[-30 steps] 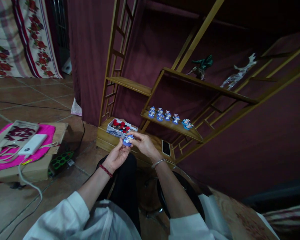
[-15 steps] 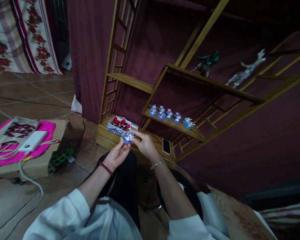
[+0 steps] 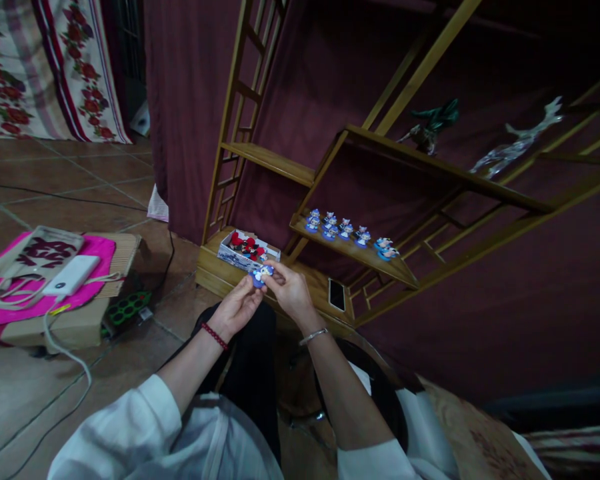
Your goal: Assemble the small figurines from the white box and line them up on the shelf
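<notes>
Between my two hands is a small purple-and-white figurine (image 3: 261, 274) on a round purple base, tilted over. My left hand (image 3: 239, 307) pinches it by the base side. The fingertips of my right hand (image 3: 291, 291) close on its upper part. Just beyond the hands, a patterned box (image 3: 240, 257) with red and black figurines (image 3: 247, 245) inside sits on the low wooden ledge. Up to the right, several similar purple figurines (image 3: 330, 227) stand on a wooden shelf (image 3: 370, 257), with blue-based ones (image 3: 386, 249) at their right end.
A phone (image 3: 337, 294) lies on the low ledge. Higher up are a green ornament (image 3: 435, 120) and a clear ornament (image 3: 520, 141). At left, a white power bank (image 3: 71, 275) with a cable rests on pink cloth. A black round stool (image 3: 380, 380) stands by my right arm.
My view has shifted slightly, so the shelf appears farther right. Both hands keep hold of the figurine, which has turned a little between the fingers.
</notes>
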The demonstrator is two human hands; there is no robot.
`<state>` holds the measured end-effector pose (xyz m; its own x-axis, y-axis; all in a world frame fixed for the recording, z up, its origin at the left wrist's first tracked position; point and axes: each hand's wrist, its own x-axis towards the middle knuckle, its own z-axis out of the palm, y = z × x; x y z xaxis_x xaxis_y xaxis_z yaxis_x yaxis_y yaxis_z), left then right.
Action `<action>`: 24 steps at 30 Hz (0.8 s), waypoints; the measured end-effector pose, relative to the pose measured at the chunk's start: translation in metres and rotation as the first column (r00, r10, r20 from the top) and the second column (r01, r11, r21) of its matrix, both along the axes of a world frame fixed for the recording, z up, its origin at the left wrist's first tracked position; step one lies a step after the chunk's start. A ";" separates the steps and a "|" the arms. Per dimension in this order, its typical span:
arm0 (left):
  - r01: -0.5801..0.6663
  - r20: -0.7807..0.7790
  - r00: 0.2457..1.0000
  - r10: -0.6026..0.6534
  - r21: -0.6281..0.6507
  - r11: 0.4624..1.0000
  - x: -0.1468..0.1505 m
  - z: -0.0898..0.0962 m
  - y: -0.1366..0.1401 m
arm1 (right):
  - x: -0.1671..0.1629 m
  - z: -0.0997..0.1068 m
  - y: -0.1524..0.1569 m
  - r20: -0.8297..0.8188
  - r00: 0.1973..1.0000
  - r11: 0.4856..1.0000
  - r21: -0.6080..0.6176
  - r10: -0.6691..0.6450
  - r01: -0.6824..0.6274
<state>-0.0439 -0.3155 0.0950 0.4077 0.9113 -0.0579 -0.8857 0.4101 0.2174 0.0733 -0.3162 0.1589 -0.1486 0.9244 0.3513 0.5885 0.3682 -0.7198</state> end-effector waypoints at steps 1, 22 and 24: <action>-0.013 -0.016 1.000 0.013 0.008 1.000 0.000 -0.001 0.001 | 0.000 0.000 0.000 0.007 1.000 1.000 -0.007 -0.007 0.007; -0.182 -0.239 0.945 0.224 0.186 0.966 0.004 -0.004 -0.002 | -0.004 0.004 -0.005 0.309 0.921 0.972 0.062 -0.236 0.228; -0.192 -0.283 0.928 0.243 0.195 0.962 0.003 -0.003 -0.002 | -0.005 0.003 -0.006 0.343 0.900 0.963 0.078 -0.267 0.257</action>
